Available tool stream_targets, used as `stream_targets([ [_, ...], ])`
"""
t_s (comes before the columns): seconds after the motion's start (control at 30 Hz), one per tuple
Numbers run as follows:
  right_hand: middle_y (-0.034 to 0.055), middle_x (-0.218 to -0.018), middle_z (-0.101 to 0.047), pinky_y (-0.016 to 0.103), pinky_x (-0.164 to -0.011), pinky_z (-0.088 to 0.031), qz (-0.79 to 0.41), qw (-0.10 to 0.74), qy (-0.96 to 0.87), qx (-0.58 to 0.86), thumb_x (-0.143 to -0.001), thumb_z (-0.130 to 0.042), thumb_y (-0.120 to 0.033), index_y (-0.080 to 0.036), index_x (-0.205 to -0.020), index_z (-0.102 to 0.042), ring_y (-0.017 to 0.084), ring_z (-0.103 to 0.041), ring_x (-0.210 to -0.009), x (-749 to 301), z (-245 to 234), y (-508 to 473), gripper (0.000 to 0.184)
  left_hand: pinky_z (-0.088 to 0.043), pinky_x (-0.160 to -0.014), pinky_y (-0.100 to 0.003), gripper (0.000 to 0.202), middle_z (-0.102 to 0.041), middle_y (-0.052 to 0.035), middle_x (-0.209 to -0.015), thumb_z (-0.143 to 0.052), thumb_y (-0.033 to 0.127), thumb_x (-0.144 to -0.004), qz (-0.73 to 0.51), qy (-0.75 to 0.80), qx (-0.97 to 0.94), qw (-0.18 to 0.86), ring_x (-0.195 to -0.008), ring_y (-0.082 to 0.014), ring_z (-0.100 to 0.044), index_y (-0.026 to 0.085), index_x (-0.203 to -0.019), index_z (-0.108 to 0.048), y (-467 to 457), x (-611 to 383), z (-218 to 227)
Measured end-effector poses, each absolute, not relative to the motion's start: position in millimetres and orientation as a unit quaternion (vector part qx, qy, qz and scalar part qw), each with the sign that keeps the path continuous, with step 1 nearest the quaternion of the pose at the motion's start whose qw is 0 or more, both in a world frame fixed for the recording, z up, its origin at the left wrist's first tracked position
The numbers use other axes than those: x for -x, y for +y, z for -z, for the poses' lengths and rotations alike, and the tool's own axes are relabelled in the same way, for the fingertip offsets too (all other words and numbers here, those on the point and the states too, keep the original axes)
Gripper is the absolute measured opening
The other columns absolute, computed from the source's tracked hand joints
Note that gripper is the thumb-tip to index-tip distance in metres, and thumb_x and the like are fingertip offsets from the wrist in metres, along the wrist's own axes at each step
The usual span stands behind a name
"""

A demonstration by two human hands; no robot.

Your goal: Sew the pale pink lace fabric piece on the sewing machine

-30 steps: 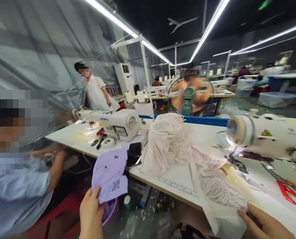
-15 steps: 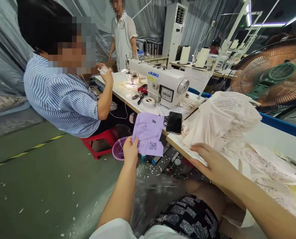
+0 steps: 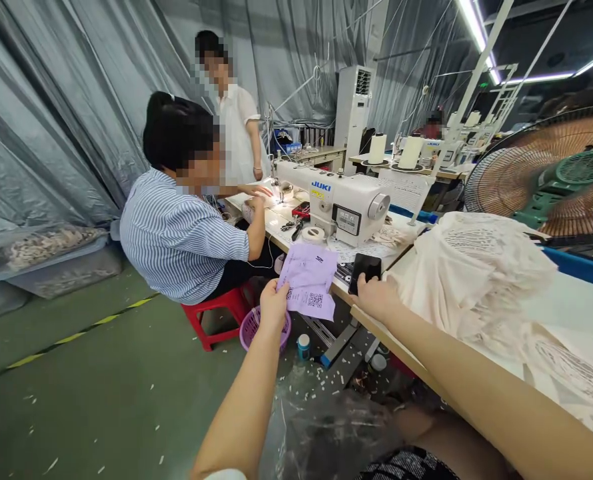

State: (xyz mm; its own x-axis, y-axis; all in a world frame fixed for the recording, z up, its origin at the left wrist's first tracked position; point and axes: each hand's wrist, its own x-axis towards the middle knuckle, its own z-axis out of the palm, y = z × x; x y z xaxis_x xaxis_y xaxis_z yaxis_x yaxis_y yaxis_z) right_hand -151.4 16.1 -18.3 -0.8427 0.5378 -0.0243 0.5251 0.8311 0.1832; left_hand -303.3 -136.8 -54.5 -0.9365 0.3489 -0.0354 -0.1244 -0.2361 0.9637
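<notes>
My left hand (image 3: pixel 275 303) is closed on the edge of a purple paper sheet (image 3: pixel 309 277) printed with QR codes and dark marks, holding it up in front of the table edge. Under my right hand (image 3: pixel 378 297) lies a black smartphone (image 3: pixel 367 265), its screen facing up. The fingers are bent over its near end, gripping there, while it still rests on the table. Just right of that hand, cream fabric pieces (image 3: pixel 476 267) are heaped on the white tabletop.
A JUKI sewing machine (image 3: pixel 349 207) stands beyond the phone. A co-worker in a striped shirt (image 3: pixel 176 233) sits at it on a red stool (image 3: pixel 214 317); another person (image 3: pixel 236 133) stands behind. A purple basket (image 3: pixel 249 330) is on the floor, and a large fan (image 3: pixel 551 180) is at right.
My right hand has gone from the table edge by the fabric leftward to the smartphone. The seated co-worker's hands have lowered to the machine. My view has tilted up and turned left.
</notes>
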Motion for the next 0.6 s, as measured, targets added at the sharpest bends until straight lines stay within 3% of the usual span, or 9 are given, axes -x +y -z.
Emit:
stream_targets([
  [0.13,0.0270,-0.093,-0.062,0.038,-0.070,-0.047,-0.102,0.053,0.962,-0.248,-0.093,-0.031,-0.020,0.008,-0.130,-0.038,0.030,-0.062,-0.087,152.0,7.3,22.5,0.047,-0.039,-0.050,-0.021,0.012,-0.055,0.0022,-0.059,-0.060,0.020,-0.061,-0.739,0.643,-0.104,0.173,-0.051,-0.0096,-0.049,0.015,-0.070,-0.054,-112.6,321.8,49.4],
  [0.27,0.0260,-0.093,-0.060,0.036,-0.066,-0.048,-0.126,0.070,0.958,-0.246,-0.086,-0.028,-0.004,0.003,-0.108,-0.056,0.030,-0.064,-0.084,145.6,-17.0,41.6,0.036,-0.037,-0.047,-0.021,0.004,-0.051,0.0035,-0.054,-0.057,0.014,-0.068,-0.682,0.692,-0.118,0.206,-0.046,-0.0090,-0.047,0.014,-0.072,-0.055,-83.6,327.9,49.9],
  [0.33,0.0244,-0.094,-0.060,0.036,-0.064,-0.049,-0.135,0.077,0.956,-0.248,-0.085,-0.031,-0.004,-0.001,-0.100,-0.059,0.029,-0.064,-0.081,143.9,-27.7,49.2,0.032,-0.040,-0.049,-0.022,0.003,-0.051,0.0041,-0.054,-0.057,0.013,-0.072,-0.653,0.714,-0.130,0.217,-0.047,-0.0087,-0.047,0.013,-0.073,-0.055,-65.0,323.4,51.9],
  [0.47,0.0187,-0.081,-0.063,0.036,-0.062,-0.048,-0.135,0.063,0.956,-0.255,-0.092,-0.030,-0.016,-0.004,-0.103,-0.057,0.028,-0.065,-0.075,149.7,-31.5,45.4,0.031,-0.046,-0.061,-0.028,0.006,-0.057,0.0007,-0.062,-0.062,0.015,-0.071,-0.606,0.752,-0.163,0.202,-0.058,-0.0131,-0.056,0.013,-0.074,-0.057,-29.3,308.4,50.0],
  [0.6,0.0165,-0.084,-0.064,0.037,-0.063,-0.048,-0.119,0.044,0.966,-0.225,-0.094,-0.031,-0.023,-0.008,-0.100,-0.058,0.028,-0.064,-0.079,151.4,-21.4,16.6,0.031,-0.046,-0.081,-0.032,0.026,-0.063,-0.0108,-0.094,-0.065,0.015,-0.068,-0.606,0.766,-0.186,0.108,-0.086,-0.0208,-0.061,0.014,-0.093,-0.058,-33.9,303.6,46.9],
])
